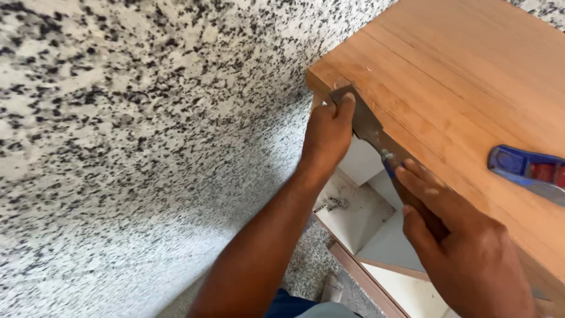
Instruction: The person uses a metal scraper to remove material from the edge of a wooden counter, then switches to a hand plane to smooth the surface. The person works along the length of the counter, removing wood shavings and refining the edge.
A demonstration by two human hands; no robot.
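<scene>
A flat grey metal scraper blade (pixel 360 121) lies pressed against the front edge of a brown wood-grain laminate cabinet top (pixel 447 76), close to that top's left front corner, where the edge looks chipped and pale. The left hand (pixel 326 138) comes up from below and bears on the far end of the blade, thumb on its face and fingers curled under the edge, so its grip is pressed together, pinching the blade to the wood. The right hand (pixel 465 247) closes around the tool's near end, where a bit of blue handle (pixel 388 165) shows between the fingers; this grip is wrapped tight on the handle.

The blade looks thin, stiff and hard, probably light, with a sharp working edge and smooth faces that could slip under sideways pressure. It is best held as here: handle in one hand, with flat pressure on the blade's back, well clear of the edge.

A blue and red hand tool (pixel 527 174) rests on the top near its right edge, apart from both hands. Below the front edge are white inner cabinet panels (pixel 368 215) with a small metal fitting (pixel 331 205). A speckled black-and-white granite surface (pixel 135 147) fills the left side.
</scene>
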